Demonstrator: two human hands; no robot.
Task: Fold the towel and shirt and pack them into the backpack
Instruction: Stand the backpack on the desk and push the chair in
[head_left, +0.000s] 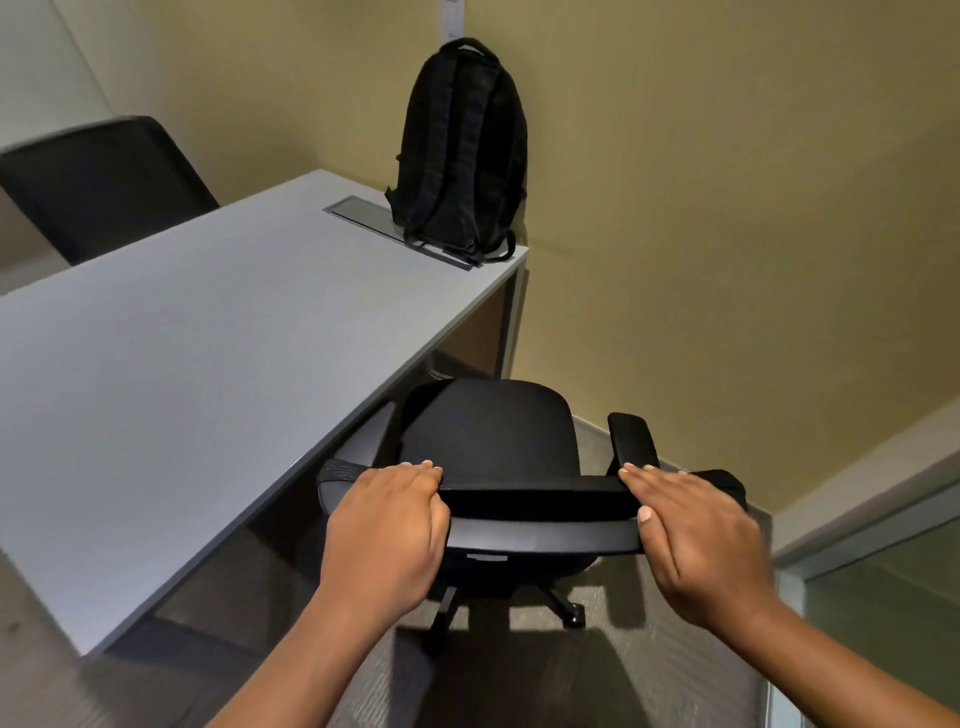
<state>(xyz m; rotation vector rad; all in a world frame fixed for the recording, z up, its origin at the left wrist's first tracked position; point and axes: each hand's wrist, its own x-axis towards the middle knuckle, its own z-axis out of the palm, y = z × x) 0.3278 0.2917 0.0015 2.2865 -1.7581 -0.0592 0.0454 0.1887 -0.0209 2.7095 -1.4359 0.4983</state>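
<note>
Backpack (460, 150), black, stands upright at far right corner of the grey desk (208, 364), long axis vertical, top handle up, shoulder straps facing the camera, back leaning against the yellow wall corner. Its base sits on the desk's cable hatch (363, 210). Nearer, a black office chair (493, 441) is tucked at the desk's right edge, seat pointing away. Left hand (384, 525) grip clenched on the left end of the chair's backrest top; right hand (696, 535) grip clenched on the right end. Second black chair (98, 182) at far left behind desk.
</note>
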